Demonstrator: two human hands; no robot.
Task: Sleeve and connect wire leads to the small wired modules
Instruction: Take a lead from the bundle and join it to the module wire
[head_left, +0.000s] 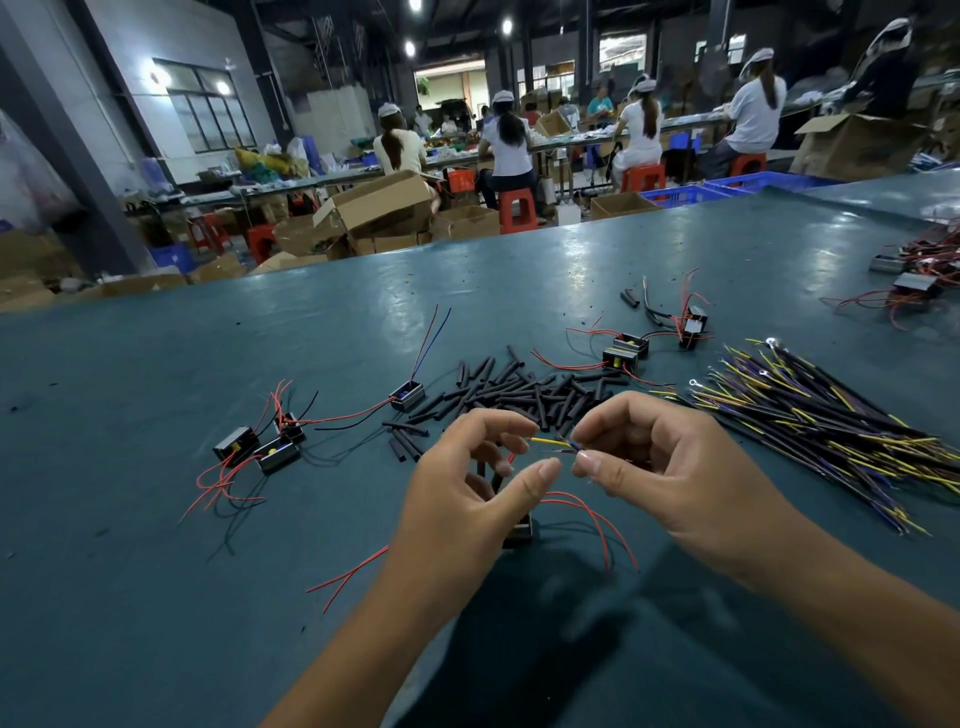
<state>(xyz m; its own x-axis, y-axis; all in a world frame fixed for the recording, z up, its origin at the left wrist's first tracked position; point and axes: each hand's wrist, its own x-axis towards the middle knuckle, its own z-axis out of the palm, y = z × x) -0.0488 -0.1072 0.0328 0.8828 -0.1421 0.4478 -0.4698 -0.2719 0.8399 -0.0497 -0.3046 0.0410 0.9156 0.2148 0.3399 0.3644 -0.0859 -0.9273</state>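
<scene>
Bench (260, 597): teal, carrying all parts.
Lead bundle (831, 431): toward right edge.
Sleeve pile (519, 389): mid-bench, beyond both hands.
Left hand (467, 499): curled, pinching yellow lead (545, 441).
Right hand (670, 467): pinching lead's other end; axis left-right between fingertips.
Module (519, 530): under left hand.

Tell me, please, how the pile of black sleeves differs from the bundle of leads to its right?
The black sleeves are short, plain black tubes heaped at random behind the hands; the leads are long, with yellow and purple wires showing, lying roughly parallel, and some end in ring terminals. Both rest untouched on the green table.
</scene>
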